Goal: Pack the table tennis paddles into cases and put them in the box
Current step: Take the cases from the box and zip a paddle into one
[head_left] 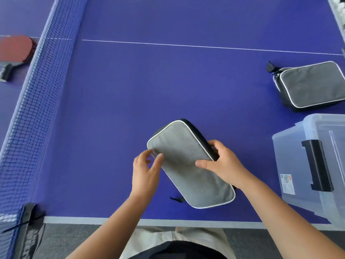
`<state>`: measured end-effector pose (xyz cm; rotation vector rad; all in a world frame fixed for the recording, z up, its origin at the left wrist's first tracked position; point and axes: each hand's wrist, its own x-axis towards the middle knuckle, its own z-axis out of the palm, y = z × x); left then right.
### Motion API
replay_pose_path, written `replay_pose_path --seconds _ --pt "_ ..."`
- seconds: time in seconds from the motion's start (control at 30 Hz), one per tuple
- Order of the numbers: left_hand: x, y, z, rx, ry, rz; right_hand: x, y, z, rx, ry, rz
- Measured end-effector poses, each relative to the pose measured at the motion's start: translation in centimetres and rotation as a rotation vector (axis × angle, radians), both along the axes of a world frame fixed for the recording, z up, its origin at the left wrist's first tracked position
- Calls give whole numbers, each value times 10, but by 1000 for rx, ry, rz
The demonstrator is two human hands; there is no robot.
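Observation:
A grey paddle case (183,146) with white piping lies tilted above the blue table near its front edge. My right hand (222,163) grips its right side, thumb on top, fingers around the dark edge. My left hand (146,168) is at the case's left edge with fingers spread, fingertips just touching it. A second grey case (311,85) lies flat at the right. A red paddle (15,50) with a black handle rests beyond the net at the far left. The clear plastic box (291,156) with a black latch stands at the right edge.
The net (39,94) runs diagonally along the left, clamped at the table's front corner by a black post (30,217). A white centre line (186,46) crosses the table behind the cases. A container of white balls (337,8) shows at the top right corner.

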<state>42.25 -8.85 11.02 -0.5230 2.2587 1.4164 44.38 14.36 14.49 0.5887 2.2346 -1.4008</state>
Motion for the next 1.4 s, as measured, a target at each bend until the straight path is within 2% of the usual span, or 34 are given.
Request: replay_pose_path --seconds 0.07,0.13,0.27,0.4,0.53,0.6,0.7,0.8,1.07,1.2,1.4 --pt "-11 -17 10 110 -152 193 8 1 13 18 -2 24" --pt "-17 -32 17 261 -277 283 15 1 25 38 -18 41" --pt "-13 -55 28 476 -362 197 30 -5 46 80 -34 66" --pt "-2 -70 42 691 -474 271 41 -14 56 81 -18 51" --pt "3 -87 46 764 -445 261 50 -24 62 76 6 31" --pt "3 -94 48 705 -396 261 53 -29 65 67 15 37" --pt "2 -103 50 459 -268 211 55 -34 68 84 34 62" --pt "-3 -110 57 320 -172 144 55 -41 71 121 54 101" --pt "-18 -112 101 214 -34 37 42 -53 75 216 98 253" --pt "-21 -98 132 270 15 -23 37 -57 72 294 89 345" --pt "2 -34 134 127 46 -346 20 -86 71 541 177 630"
